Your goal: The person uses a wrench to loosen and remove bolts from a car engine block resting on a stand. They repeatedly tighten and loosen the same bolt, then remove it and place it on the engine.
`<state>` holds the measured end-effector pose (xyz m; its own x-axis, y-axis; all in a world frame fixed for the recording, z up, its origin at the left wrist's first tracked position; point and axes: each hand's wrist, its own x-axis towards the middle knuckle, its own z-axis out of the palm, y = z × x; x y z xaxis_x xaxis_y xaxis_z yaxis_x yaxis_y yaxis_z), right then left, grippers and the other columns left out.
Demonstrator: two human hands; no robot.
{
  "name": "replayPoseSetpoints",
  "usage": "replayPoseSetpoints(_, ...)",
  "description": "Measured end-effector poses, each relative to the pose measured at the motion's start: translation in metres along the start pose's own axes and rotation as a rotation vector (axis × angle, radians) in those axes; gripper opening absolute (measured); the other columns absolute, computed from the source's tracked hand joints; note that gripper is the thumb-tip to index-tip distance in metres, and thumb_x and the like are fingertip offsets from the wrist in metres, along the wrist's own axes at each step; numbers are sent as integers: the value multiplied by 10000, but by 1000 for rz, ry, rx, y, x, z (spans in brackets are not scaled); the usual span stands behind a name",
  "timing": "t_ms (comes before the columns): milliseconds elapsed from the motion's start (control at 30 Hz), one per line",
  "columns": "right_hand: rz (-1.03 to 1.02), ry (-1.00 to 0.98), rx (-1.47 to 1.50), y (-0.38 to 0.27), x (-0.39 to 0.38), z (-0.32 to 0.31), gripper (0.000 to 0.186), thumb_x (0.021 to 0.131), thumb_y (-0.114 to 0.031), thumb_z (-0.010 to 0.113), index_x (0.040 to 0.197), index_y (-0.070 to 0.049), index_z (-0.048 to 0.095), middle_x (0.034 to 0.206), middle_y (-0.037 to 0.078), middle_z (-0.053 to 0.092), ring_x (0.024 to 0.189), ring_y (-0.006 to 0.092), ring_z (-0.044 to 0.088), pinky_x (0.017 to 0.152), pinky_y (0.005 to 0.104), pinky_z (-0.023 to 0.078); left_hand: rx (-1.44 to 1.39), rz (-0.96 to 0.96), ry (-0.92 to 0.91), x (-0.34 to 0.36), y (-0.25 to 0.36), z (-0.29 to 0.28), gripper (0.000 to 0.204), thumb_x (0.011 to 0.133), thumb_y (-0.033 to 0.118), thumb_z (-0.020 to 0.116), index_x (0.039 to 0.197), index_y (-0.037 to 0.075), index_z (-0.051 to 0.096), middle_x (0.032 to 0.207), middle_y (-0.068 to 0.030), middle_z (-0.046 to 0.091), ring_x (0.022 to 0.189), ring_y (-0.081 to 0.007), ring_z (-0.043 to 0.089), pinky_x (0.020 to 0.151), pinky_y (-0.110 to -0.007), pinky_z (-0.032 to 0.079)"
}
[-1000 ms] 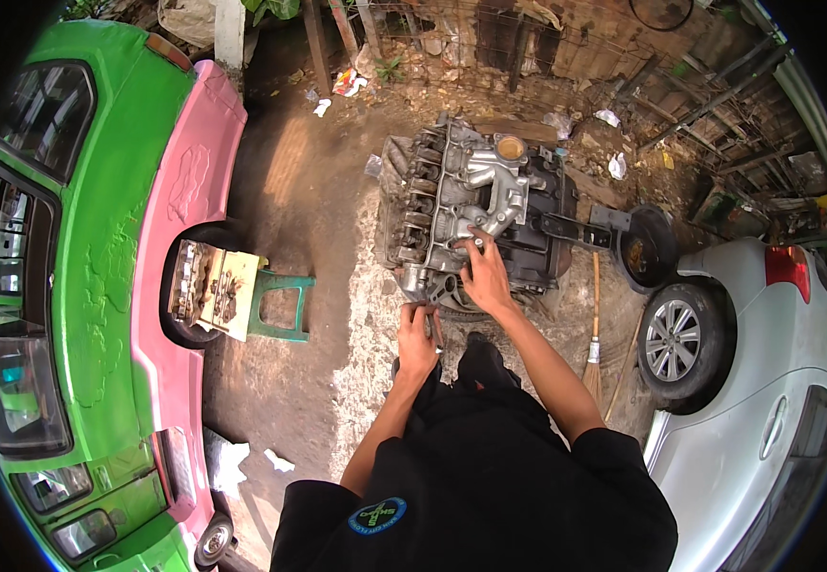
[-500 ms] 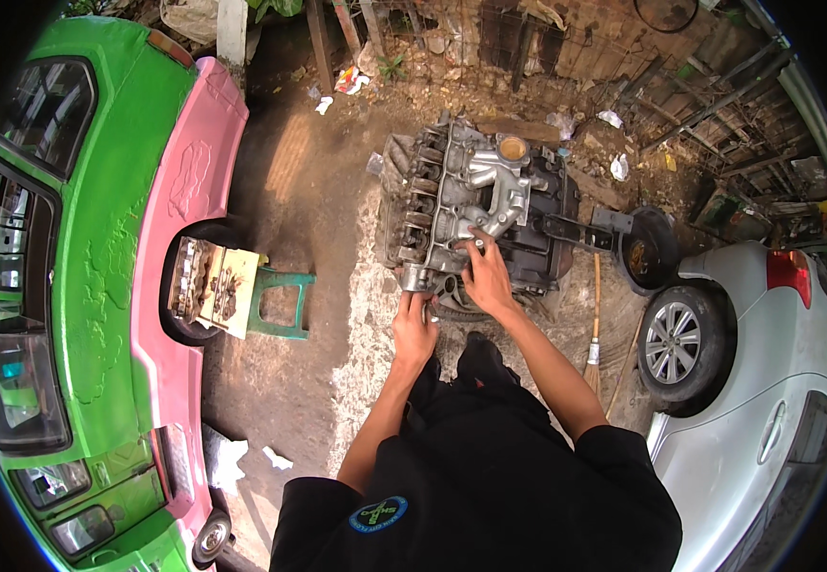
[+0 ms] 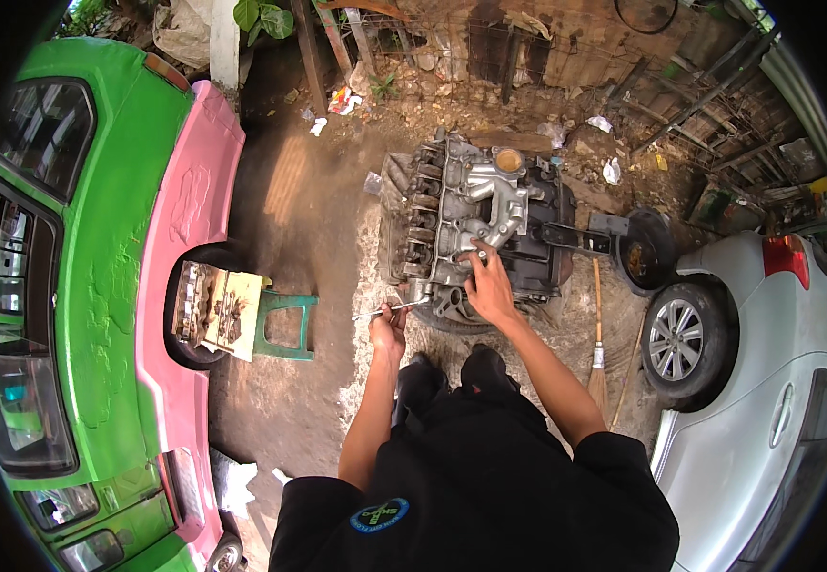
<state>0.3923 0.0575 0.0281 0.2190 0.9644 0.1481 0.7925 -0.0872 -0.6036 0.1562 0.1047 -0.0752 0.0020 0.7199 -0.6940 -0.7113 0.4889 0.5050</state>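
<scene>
My left hand (image 3: 387, 329) is closed on a slim silver wrench (image 3: 372, 313), held at the lower-left end of a dirty metal engine (image 3: 409, 214), near a fitting there. My right hand (image 3: 487, 286) rests with fingers apart on the lower part of the silver intake manifold (image 3: 499, 205), which sits on top of the engine. A row of valve-train parts (image 3: 423, 200) runs along the engine's left side. The wrench's far end lies close to the engine; whether it is engaged on anything is unclear.
A green-and-pink van (image 3: 109, 267) stands left, beside a green stool (image 3: 290, 348) bearing a board (image 3: 237, 286) with metal parts. At right are a silver car (image 3: 766, 429), a black basin (image 3: 656, 238) and a broom (image 3: 596, 372). Scrap and a mesh fence (image 3: 547, 48) line the back.
My left hand has moved left and slightly down, and the wrench now shows lengthwise, pointing leftward from the engine. My right hand stays on the manifold. The view has shifted slightly.
</scene>
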Motion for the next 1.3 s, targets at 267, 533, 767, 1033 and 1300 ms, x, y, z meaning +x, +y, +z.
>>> replayPoseSetpoints(267,57,51,-11,-8,0,7,422,812,21,659,1209,-115,608,1474,143,422,1322,401,475,1109,510,443,147,5,-120,5,16,-6,156,1077,134,532,1041,-18,523,973,-155,652,862,-400,740,811,-391,672)
replayPoseSetpoints(533,105,66,17,-12,0,9,393,816,35,655,1179,-108,601,1474,139,414,1343,414,464,1093,522,450,421,355,-360,-40,20,8,113,1072,95,546,1055,-7,502,919,-139,643,859,-321,751,777,-378,660)
replayPoseSetpoints(767,90,50,14,-8,0,9,385,835,58,637,1175,-115,586,1483,139,399,1381,438,442,1074,530,467,1033,869,-386,-88,15,28,43,970,-91,579,972,-48,588,959,-160,618,834,-279,698,732,-355,547)
replayPoseSetpoints(1033,9,43,15,0,-1,5,442,793,33,643,1209,-111,609,1493,130,418,1327,395,479,1111,508,441,1126,1056,-389,-121,-1,33,116,900,-134,593,970,-42,586,1011,-196,620,906,-376,654,783,-421,535)
replayPoseSetpoints(1300,-71,-21,10,12,0,-1,459,799,26,655,1234,-114,609,1505,132,404,1319,392,493,1109,514,444,1223,1088,-352,-136,-27,28,159,877,-123,577,1019,-51,572,1076,-242,592,975,-477,613,825,-509,509)
